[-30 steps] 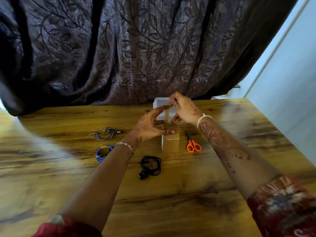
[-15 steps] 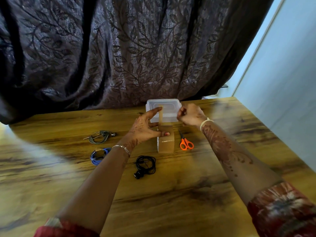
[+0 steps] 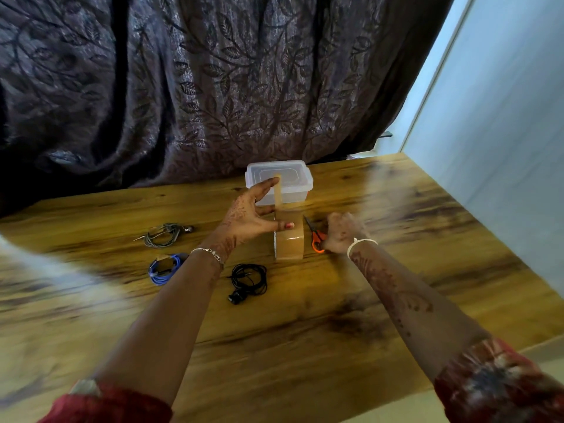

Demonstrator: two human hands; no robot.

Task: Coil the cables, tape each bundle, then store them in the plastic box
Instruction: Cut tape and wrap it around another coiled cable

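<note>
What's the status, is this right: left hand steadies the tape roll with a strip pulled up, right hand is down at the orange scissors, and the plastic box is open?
Not quite: the head view shows the plastic box with its lid on, not open. The rest holds: the left hand grips the tape roll, strip pulled up, and the right hand is at the orange scissors.

I see a dark curtain (image 3: 213, 87) with a leaf pattern hanging behind a wooden table (image 3: 305, 346). A pale blue wall (image 3: 503, 148) runs along the table's right edge.
</note>
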